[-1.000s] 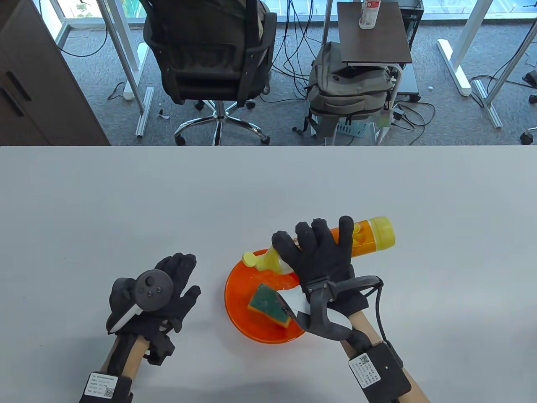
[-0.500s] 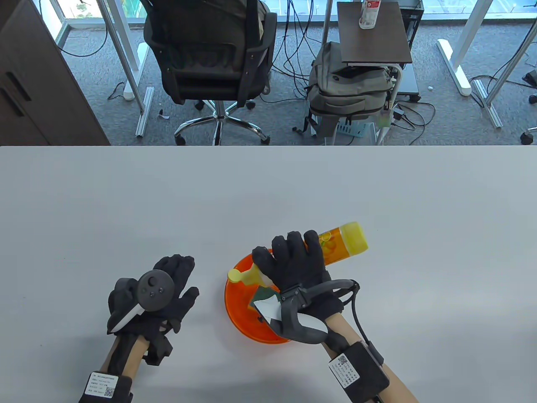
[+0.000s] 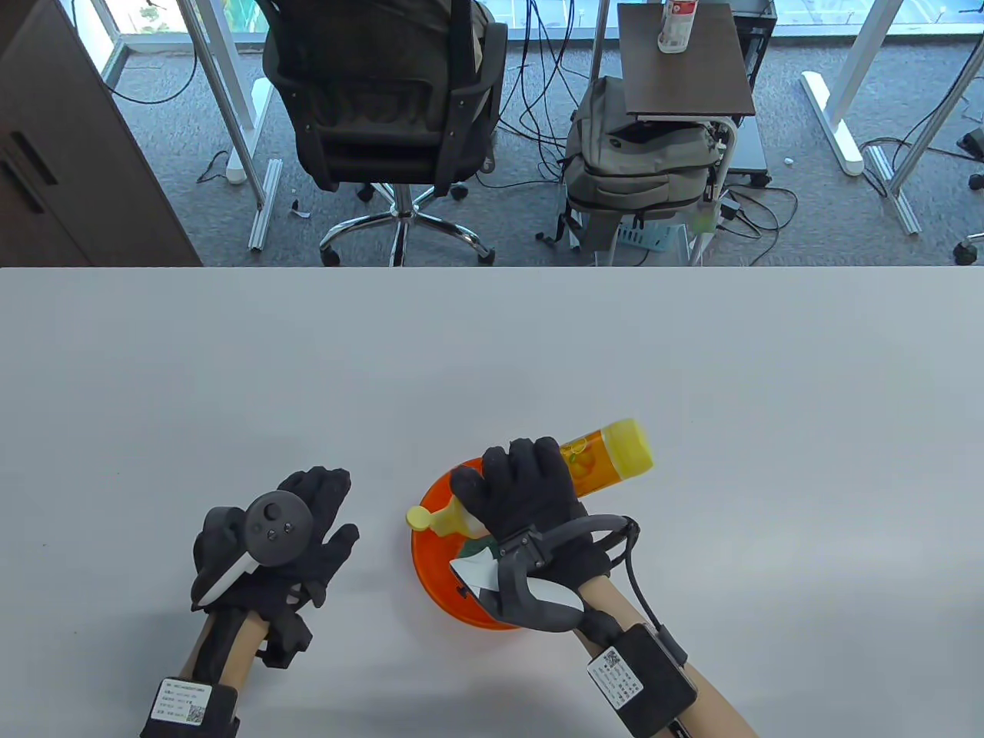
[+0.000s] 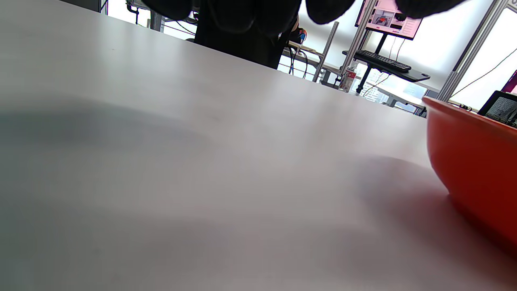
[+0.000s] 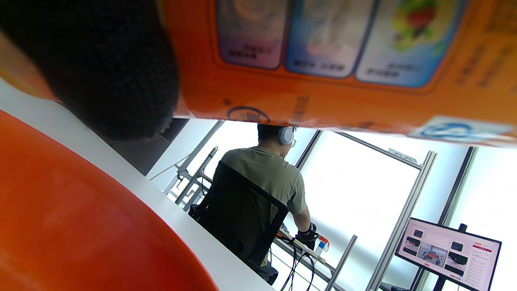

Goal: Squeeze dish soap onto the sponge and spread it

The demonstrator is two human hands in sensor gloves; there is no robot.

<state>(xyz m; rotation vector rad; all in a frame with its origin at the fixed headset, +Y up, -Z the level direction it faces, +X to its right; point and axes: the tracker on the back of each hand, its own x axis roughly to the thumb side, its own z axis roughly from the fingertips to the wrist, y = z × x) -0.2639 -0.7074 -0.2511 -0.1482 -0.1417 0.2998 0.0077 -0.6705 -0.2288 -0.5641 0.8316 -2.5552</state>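
My right hand grips an orange dish soap bottle around its middle. The bottle lies nearly sideways, its yellow cap pointing left over the orange bowl. A sliver of the green sponge shows in the bowl under my hand; the rest is hidden. In the right wrist view the bottle's label fills the top and the bowl lies below. My left hand rests on the table left of the bowl, fingers spread, holding nothing. The left wrist view shows the bowl's side.
The white table stretches far and wide around the bowl. Beyond its far edge stand an office chair, a backpack and a small side table.
My right hand has carried the bottle left and nearer to me, bringing the cap over the bowl's left rim and covering the sponge. My left hand has barely moved.
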